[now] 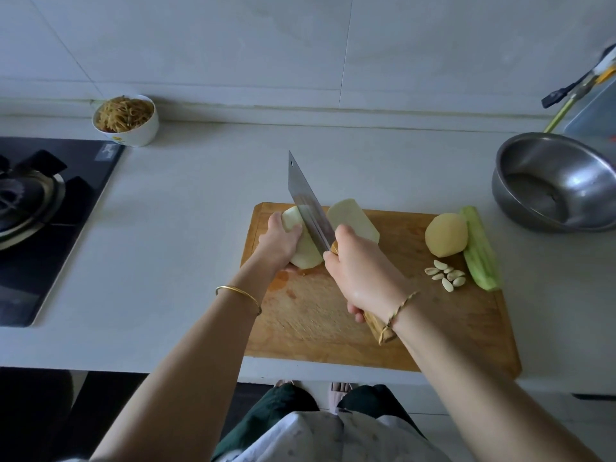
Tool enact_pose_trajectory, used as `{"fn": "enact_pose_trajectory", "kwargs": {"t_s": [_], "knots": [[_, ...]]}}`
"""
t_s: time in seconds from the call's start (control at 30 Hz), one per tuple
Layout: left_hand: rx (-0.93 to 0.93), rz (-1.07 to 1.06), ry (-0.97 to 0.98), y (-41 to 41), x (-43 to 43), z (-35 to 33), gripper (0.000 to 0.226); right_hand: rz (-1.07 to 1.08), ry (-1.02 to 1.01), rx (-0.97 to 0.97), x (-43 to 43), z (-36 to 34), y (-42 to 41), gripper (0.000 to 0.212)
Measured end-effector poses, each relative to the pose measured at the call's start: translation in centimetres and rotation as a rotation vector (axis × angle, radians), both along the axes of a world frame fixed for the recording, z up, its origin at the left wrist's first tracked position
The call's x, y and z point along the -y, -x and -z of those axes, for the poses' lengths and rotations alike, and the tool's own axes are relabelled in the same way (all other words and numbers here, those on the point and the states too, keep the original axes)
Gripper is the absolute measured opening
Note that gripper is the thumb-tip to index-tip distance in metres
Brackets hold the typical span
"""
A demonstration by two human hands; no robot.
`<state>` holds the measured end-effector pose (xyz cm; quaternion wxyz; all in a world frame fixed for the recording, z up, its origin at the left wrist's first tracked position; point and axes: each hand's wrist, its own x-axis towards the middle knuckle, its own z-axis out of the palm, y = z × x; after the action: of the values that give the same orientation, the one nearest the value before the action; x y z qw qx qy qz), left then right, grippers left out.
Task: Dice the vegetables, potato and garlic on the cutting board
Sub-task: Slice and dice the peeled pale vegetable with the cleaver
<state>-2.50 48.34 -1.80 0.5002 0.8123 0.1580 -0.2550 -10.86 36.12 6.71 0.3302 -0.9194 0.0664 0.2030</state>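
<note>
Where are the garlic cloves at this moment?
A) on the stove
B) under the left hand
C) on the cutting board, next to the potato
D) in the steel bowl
C: the garlic cloves lie in a loose cluster on the cutting board, beside the potato.

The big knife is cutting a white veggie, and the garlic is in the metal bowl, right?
Not quite. The garlic isn't in the metal bowl; it lies on the cutting board, near the potato, as the head view shows. The rest holds: the knife is cutting a white veggie.
</note>
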Motion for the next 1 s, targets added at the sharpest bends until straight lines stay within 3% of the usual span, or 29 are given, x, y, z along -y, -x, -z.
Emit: {"fn": "enact_pose_trajectory", "kwargs": {"t_s": [0.73,0.9,1.0], "knots": [[-0.023,-0.009,0.024,-0.6,0.0,0.6,0.041,0.024,-0.015,-0.014,-0.9,5.8,-0.5,0.002],[-0.011,0.0,0.047,-0.3,-0.2,0.6,0.044,-0.075,0.154,0.018,-0.9,7.8,-0.4,0.022],[-0.003,-0.008,0.054,-0.2,-0.2,0.5,0.046,-0.004,0.022,0.064,-0.8,8.7,-0.3,0.014]]}}
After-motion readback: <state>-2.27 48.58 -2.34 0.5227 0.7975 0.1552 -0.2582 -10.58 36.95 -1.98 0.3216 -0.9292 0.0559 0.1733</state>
